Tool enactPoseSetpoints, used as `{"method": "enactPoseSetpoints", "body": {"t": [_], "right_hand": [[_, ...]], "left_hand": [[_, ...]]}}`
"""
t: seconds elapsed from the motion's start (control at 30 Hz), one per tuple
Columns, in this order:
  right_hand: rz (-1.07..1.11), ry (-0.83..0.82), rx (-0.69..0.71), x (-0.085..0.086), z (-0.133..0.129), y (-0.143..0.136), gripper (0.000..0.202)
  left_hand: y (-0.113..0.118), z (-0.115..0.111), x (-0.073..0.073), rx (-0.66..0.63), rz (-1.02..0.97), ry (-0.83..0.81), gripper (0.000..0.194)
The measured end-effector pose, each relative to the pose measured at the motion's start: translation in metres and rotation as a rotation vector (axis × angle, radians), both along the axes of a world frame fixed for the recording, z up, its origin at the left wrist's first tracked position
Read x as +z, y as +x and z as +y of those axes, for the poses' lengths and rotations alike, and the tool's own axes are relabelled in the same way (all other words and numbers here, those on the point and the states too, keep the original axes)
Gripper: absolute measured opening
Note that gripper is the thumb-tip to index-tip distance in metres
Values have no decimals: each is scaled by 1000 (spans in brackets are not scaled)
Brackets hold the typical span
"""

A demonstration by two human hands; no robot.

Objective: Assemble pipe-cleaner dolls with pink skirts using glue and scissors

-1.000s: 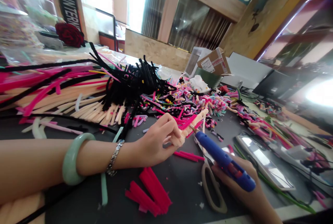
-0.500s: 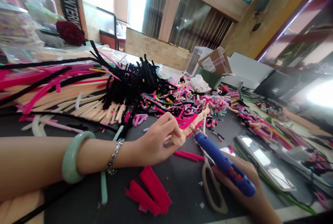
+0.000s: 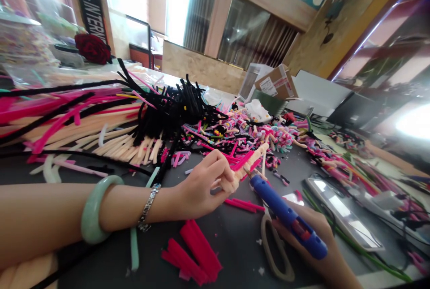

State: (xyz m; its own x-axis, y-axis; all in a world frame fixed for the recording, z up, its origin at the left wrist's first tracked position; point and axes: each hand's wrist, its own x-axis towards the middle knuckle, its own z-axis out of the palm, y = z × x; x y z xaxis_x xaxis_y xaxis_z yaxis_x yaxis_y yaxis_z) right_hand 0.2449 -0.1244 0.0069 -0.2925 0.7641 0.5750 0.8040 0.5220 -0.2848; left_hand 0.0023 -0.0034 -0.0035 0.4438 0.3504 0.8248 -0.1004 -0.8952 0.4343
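Observation:
My left hand (image 3: 201, 183), with a green bangle and a linked bracelet on its arm, pinches a cream and hot-pink pipe-cleaner piece (image 3: 257, 155). The piece slants up and away over the table. My right hand (image 3: 314, 224) is wrapped round a blue glue gun (image 3: 277, 201), its nozzle at or very near the underside of the piece; contact is hard to make out. Beneath the right hand lie grey-handled scissors (image 3: 268, 244), partly hidden. Short hot-pink strips (image 3: 201, 251) rest on the dark table (image 3: 242, 253) below my left hand, with thinner pink ones beside it.
Bundles of cream pipe cleaners (image 3: 110, 139) and a black bunch (image 3: 171, 105) cover the left side. A heap of small coloured pieces (image 3: 231, 130) spreads behind my hands. To the right are a phone-like slab (image 3: 342, 213) and a white power strip (image 3: 386, 210). A cardboard box (image 3: 277, 84) stands at the back.
Both hands keep almost the same pose, and the glue gun's nozzle stays by the pipe-cleaner piece. The whole view has shifted slightly.

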Motion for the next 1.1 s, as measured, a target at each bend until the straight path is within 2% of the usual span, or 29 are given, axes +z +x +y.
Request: {"method": "enactPoseSetpoints", "body": {"t": [0.3, 0.77, 1.1], "right_hand": [[-4, -15, 2, -5, 1, 3, 33], [-10, 2, 1, -4, 1, 1, 31], [-41, -8, 22, -7, 2, 5, 41]], "left_hand": [[-1, -1, -2, -15, 4, -41, 17], [0, -1, -1, -39, -8, -26, 19], [0, -2, -2, -22, -5, -23, 18]]}}
